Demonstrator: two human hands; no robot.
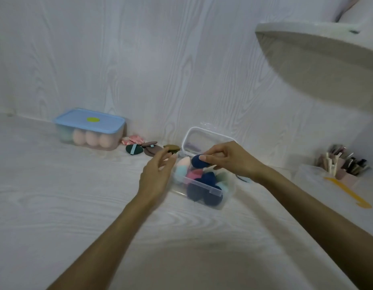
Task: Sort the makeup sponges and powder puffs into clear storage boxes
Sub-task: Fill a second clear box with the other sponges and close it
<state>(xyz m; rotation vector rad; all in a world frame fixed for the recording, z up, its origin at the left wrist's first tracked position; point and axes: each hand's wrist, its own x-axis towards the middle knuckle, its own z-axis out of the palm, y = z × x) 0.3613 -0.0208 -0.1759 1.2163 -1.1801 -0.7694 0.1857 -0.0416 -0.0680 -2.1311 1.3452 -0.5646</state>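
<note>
Ideally, the right hand (229,158), pinching a navy sponge (199,161) over the open clear box (204,185) on the counter (77,206), lowers it into a gap among the sponges inside while the left hand (156,174), fingers relaxed and empty, steadies the box's left wall.

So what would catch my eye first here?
Probably the open clear box in the middle, crammed with colourful sponges, and the right hand holding a dark blue sponge just above it. The left hand hovers open beside the box. Far left sits a blue-lidded box of peach sponges.
</note>
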